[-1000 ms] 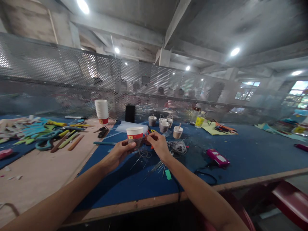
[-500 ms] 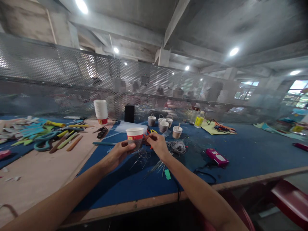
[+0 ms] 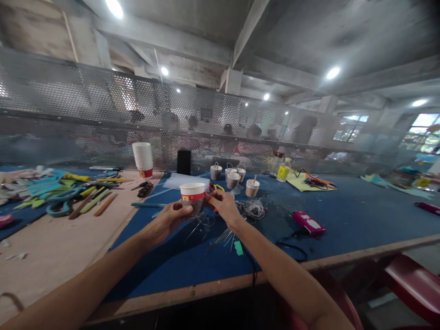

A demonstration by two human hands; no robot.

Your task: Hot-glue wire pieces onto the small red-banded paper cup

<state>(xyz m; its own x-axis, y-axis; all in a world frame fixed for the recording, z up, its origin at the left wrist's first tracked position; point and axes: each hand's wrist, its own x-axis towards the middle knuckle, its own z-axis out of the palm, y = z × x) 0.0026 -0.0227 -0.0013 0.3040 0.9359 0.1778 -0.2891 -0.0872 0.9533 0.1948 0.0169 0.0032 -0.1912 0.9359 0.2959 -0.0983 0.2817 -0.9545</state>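
My left hand (image 3: 173,216) grips a paper cup (image 3: 192,190), white at the rim with a red band, held upright above the blue table. Its lower part is covered in something grey, like the cord in the tangle nearby. At the cup's right side my right hand (image 3: 222,205) is closed in a pinch; what its fingers hold is too small to make out. Just right of that hand lies a tangle of grey cord (image 3: 253,208). Beneath the hands, thin metal rods (image 3: 225,240) are scattered. A yellow and orange tool (image 3: 217,187) lies partly hidden behind the right hand.
Several cord-covered cups (image 3: 233,179) stand behind. A cup with a stick (image 3: 252,188), a yellow-labelled bottle (image 3: 283,170) and a magenta box (image 3: 308,223) are to the right. On the left are stacked paper cups (image 3: 143,158), scissors (image 3: 63,201) and a black phone (image 3: 184,162).
The view has shifted very slightly. Both hands keep their places on and beside the cup, with hardly any visible movement.
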